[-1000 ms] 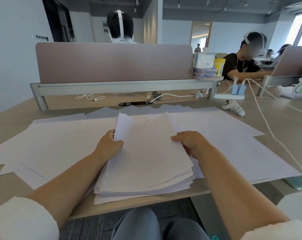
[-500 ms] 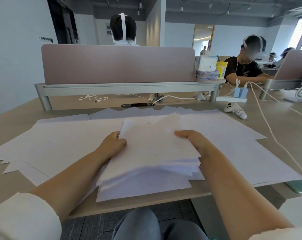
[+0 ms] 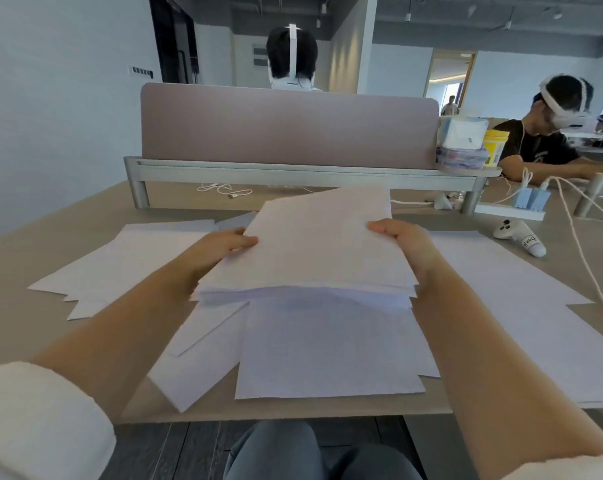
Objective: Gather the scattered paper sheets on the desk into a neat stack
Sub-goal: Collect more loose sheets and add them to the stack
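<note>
1. Two hands grip the paper stack (image 3: 321,247) by its side edges, left hand (image 3: 220,249) and right hand (image 3: 407,247) (near edge uneven).
2. Loose sheets (image 3: 327,344) cover the desk (image 3: 33,244) beneath and on both sides.
3. The handwriting on the white controller (image 3: 518,237) is unreadable.

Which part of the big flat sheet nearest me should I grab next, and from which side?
The sheet lies flat, its far edge hidden beneath the held stack. Take its near edge, from your side: probably slide it past the desk edge, then pinch.
</note>
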The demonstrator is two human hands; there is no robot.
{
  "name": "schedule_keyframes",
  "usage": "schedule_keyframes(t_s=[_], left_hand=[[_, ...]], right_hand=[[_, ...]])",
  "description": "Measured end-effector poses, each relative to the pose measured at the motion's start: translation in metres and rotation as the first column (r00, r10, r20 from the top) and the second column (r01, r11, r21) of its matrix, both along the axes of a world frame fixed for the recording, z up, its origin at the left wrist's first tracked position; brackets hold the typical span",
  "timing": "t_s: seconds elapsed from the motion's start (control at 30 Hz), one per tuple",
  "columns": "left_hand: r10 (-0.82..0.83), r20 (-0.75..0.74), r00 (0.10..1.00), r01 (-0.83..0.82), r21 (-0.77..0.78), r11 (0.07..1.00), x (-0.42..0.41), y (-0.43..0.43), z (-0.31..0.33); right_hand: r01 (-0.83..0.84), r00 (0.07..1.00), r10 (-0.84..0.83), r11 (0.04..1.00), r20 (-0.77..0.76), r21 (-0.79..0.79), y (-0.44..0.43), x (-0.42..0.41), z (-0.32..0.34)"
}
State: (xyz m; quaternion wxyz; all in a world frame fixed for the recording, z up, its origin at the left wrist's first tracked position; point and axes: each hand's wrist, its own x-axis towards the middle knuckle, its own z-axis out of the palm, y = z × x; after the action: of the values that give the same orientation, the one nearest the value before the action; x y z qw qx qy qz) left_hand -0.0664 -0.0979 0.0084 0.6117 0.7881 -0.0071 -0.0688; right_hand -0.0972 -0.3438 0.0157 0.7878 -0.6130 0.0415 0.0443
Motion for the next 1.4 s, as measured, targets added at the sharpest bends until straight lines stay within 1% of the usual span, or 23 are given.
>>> schedule_keyframes(t_s=[0.07, 0.13, 0.2, 0.23, 0.27, 0.33, 0.47, 0.53, 0.6, 0.67, 0.7, 0.73, 0.8, 0.83, 0.87, 0.9, 1.0, 1.1, 1.17, 1.23, 1.3, 1.33, 1.4], left_hand=[[0.045, 0.044, 0.998, -0.043, -0.046, 0.998, 0.004, 0.0, -0.01], [0.053, -0.009, 0.999, -0.053, -0.017, 0.998, 0.002, -0.005, -0.021], [-0.032, -0.135, 0.99, 0.047, 0.11, 0.993, -0.001, -0.011, -0.034], [-0.087, -0.173, 0.981, 0.123, 0.212, 0.97, -0.003, -0.013, -0.039], [-0.109, -0.191, 0.976, 0.16, 0.28, 0.947, -0.004, -0.013, -0.042], [-0.081, -0.175, 0.981, 0.14, 0.354, 0.925, -0.005, -0.014, -0.042], [-0.003, -0.11, 0.994, 0.047, 0.403, 0.914, -0.006, -0.015, -0.045], [0.017, -0.09, 0.996, 0.022, 0.412, 0.911, -0.007, -0.017, -0.045], [0.024, -0.052, 0.998, 0.001, 0.426, 0.905, -0.008, -0.019, -0.045], [0.026, 0.008, 1.0, -0.027, 0.382, 0.924, -0.007, -0.019, -0.045], [0.028, 0.036, 0.999, -0.039, 0.328, 0.944, -0.005, -0.018, -0.045], [0.029, 0.054, 0.998, -0.042, 0.262, 0.964, -0.003, -0.016, -0.045], [0.004, 0.063, 0.998, -0.012, 0.119, 0.993, -0.005, -0.013, -0.042], [-0.02, 0.059, 0.998, 0.017, 0.049, 0.999, -0.006, -0.011, -0.041], [-0.043, 0.046, 0.998, 0.043, -0.004, 0.999, -0.007, -0.011, -0.039], [-0.06, 0.015, 0.998, 0.06, -0.018, 0.998, -0.009, -0.011, -0.038], [-0.066, -0.08, 0.995, 0.075, 0.116, 0.99, -0.011, -0.013, -0.039], [-0.035, 0.007, 0.999, 0.034, 0.13, 0.991, -0.007, -0.012, -0.043], [-0.007, 0.041, 0.999, 0.001, 0.128, 0.992, -0.004, -0.011, -0.043], [-0.026, -0.026, 0.999, 0.031, 0.194, 0.981, -0.004, -0.012, -0.044], [-0.066, -0.106, 0.992, 0.095, 0.3, 0.949, -0.007, -0.013, -0.045], [-0.068, -0.122, 0.99, 0.108, 0.356, 0.928, -0.008, -0.014, -0.045], [-0.059, -0.121, 0.991, 0.109, 0.476, 0.873, -0.009, -0.014, -0.046]], right_hand=[[0.048, 0.995, -0.062, 0.984, -0.079, -0.172, -0.007, 0.002, -0.006], [0.036, 0.98, -0.107, 0.925, -0.167, -0.378, -0.014, 0.003, -0.02], [-0.006, 0.958, -0.148, 0.846, -0.245, -0.534, -0.018, 0.002, -0.036], [-0.028, 0.948, -0.159, 0.82, -0.275, -0.571, -0.019, 0.0, -0.041], [-0.039, 0.941, -0.168, 0.808, -0.293, -0.588, -0.018, 0.0, -0.044], [-0.04, 0.941, -0.181, 0.778, -0.285, -0.626, -0.016, 0.002, -0.047], [-0.05, 0.952, -0.165, 0.747, -0.259, -0.663, -0.012, 0.005, -0.051], [-0.059, 0.953, -0.172, 0.702, -0.25, -0.71, -0.01, 0.002, -0.053], [-0.047, 0.964, -0.171, 0.646, -0.205, -0.762, -0.008, 0.001, -0.052], [-0.011, 0.979, -0.15, 0.644, -0.14, -0.765, -0.01, 0.0, -0.05], [0.012, 0.986, -0.131, 0.676, -0.105, -0.736, -0.012, -0.001, -0.049], [0.038, 0.99, -0.119, 0.74, -0.074, -0.671, -0.016, -0.002, -0.049], [0.055, 0.995, -0.085, 0.9, -0.05, -0.432, -0.024, -0.006, -0.052], [0.036, 0.997, -0.056, 0.951, -0.055, -0.306, -0.027, -0.006, -0.054], [0.011, 0.997, -0.03, 0.972, -0.076, -0.236, -0.03, -0.005, -0.057], [-0.018, 0.993, -0.008, 0.975, -0.117, -0.221, -0.031, -0.004, -0.06], [-0.069, 0.976, 0.004, 0.953, -0.219, -0.294, -0.031, -0.003, -0.062], [-0.049, 0.991, 0.011, 0.957, -0.136, -0.285, -0.033, -0.001, -0.06], [0.023, 0.997, -0.042, 0.958, -0.061, -0.285, -0.031, -0.001, -0.057], [0.098, 0.992, -0.123, 0.883, -0.024, -0.459, -0.03, 0.003, -0.059], [0.118, 0.98, -0.196, 0.706, -0.033, -0.698, -0.028, 0.007, -0.062], [0.111, 0.974, -0.22, 0.674, -0.054, -0.73, -0.028, 0.008, -0.065], [0.094, 0.968, -0.232, 0.693, -0.097, -0.715, -0.027, 0.007, -0.067]])
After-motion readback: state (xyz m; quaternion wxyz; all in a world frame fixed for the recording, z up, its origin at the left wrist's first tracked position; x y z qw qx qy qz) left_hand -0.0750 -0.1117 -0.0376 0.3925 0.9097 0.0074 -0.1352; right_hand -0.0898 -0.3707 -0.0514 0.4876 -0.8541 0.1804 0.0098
